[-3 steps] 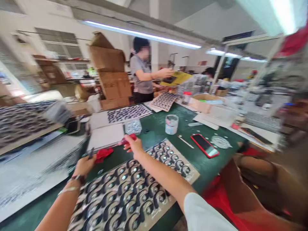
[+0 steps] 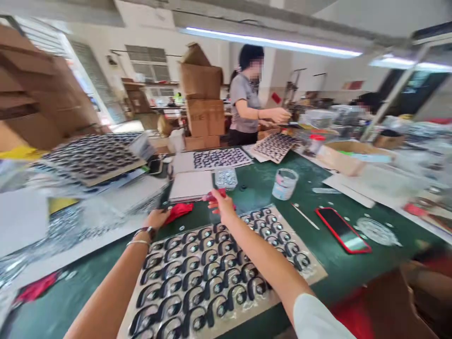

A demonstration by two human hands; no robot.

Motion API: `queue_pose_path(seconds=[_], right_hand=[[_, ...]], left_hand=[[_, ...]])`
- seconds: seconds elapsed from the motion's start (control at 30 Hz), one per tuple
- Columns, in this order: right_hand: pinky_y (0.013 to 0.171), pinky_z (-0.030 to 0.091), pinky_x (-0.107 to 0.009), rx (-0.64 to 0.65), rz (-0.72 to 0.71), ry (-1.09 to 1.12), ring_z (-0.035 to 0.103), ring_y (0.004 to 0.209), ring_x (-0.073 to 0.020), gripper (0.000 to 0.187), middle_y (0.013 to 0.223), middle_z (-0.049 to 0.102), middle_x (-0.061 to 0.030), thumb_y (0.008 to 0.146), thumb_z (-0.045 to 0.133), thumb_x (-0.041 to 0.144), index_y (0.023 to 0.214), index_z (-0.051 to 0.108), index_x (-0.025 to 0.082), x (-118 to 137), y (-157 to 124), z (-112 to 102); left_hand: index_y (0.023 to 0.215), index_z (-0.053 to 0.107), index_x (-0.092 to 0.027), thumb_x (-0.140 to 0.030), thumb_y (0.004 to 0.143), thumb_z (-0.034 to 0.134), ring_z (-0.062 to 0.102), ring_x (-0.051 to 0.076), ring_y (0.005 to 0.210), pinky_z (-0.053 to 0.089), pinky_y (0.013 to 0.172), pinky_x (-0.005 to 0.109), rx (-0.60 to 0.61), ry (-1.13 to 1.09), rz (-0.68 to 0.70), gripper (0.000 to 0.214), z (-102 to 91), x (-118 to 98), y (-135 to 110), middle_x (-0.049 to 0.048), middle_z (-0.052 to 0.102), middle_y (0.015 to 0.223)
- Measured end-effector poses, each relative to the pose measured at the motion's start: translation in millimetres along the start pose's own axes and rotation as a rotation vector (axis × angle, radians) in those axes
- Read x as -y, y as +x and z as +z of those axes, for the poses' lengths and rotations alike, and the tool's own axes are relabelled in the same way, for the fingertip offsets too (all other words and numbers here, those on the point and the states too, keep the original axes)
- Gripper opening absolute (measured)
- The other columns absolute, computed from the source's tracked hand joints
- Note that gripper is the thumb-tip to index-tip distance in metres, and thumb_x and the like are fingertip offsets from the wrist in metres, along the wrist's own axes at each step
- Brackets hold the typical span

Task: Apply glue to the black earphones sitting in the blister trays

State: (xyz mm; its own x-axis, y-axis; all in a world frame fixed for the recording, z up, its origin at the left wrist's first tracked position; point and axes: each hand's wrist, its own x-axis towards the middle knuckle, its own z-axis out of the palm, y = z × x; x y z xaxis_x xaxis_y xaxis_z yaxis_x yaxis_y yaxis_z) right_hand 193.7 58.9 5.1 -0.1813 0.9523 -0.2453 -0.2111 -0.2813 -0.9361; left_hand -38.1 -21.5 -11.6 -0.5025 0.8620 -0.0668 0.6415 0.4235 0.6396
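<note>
A cardboard sheet [image 2: 319, 274] covered with rows of black curved parts under clear film lies on the green table [image 2: 328, 256] in front of me. My right hand [image 2: 221, 205] reaches over its far edge, fingers closed on a small red tool [image 2: 214, 195]. My left hand [image 2: 157, 219] rests at the sheet's far left corner, fingers curled on a red cloth [image 2: 179, 211]; a bracelet and watch band show on that wrist.
A red-cased phone [image 2: 342, 230], a thin stick [image 2: 305, 216] and a plastic cup [image 2: 284, 183] lie right of the sheet. More part sheets [image 2: 221, 157], a white pad [image 2: 190, 185] and cardboard boxes [image 2: 205, 110] stand beyond. A person in a grey shirt [image 2: 247, 101] works at the table's far end.
The view has swung left, so everything sits further right in frame. Both hands keep their hold and their places by the sheet's far edge.
</note>
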Motion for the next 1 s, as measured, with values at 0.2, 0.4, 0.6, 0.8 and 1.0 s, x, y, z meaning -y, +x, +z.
queue_pose_path(seconds=[0.2,0.4,0.6,0.8,1.0], right_hand=[[0.032,0.043,-0.014,0.191,0.075,-0.119,0.065,0.047,-0.0112,0.032,0.061,0.07,0.0007,0.074,0.073,0.047,0.081,0.064,0.018,-39,16,53],[0.03,0.037,-0.013,0.131,-0.054,-0.15,0.055,0.036,-0.008,0.035,0.048,0.063,0.0049,0.073,0.071,0.051,0.073,0.06,0.018,-55,18,87],[0.032,0.042,-0.019,0.288,0.061,-0.143,0.058,0.037,-0.0114,0.054,0.05,0.066,-0.0031,0.079,0.056,0.067,0.061,0.06,0.016,-57,10,95],[0.03,0.035,-0.017,0.45,0.212,-0.144,0.051,0.034,-0.008,0.052,0.045,0.059,-0.0004,0.075,0.067,0.062,0.056,0.061,0.015,-81,-10,104],[0.031,0.034,-0.018,0.491,0.133,-0.252,0.045,0.031,-0.0071,0.05,0.042,0.057,0.0004,0.079,0.066,0.058,0.053,0.059,0.015,-92,-22,109]], left_hand=[[0.095,0.063,-0.012,-0.039,0.095,0.053,0.061,0.015,0.079,0.053,0.074,0.032,-0.142,0.022,0.183,0.029,-37.8,53,-40,0.0028,0.062,0.087],[0.113,0.065,-0.018,-0.034,0.097,0.047,0.055,0.016,0.079,0.047,0.077,0.029,-0.38,0.049,0.447,0.029,-59.0,85,-130,0.004,0.057,0.082],[0.12,0.06,-0.02,-0.024,0.095,0.054,0.063,0.012,0.076,0.05,0.068,0.022,-0.377,0.113,0.713,0.026,-36.8,114,-157,0.0044,0.066,0.093],[0.13,0.055,-0.02,-0.02,0.091,0.061,0.064,0.023,0.112,0.055,0.093,0.036,-0.312,0.254,0.951,0.04,-23.0,124,-150,0.0091,0.067,0.118],[0.123,0.057,-0.009,-0.02,0.091,0.062,0.069,0.02,0.102,0.058,0.092,0.033,-0.395,0.28,1.034,0.034,-21.9,123,-149,0.0097,0.073,0.106]])
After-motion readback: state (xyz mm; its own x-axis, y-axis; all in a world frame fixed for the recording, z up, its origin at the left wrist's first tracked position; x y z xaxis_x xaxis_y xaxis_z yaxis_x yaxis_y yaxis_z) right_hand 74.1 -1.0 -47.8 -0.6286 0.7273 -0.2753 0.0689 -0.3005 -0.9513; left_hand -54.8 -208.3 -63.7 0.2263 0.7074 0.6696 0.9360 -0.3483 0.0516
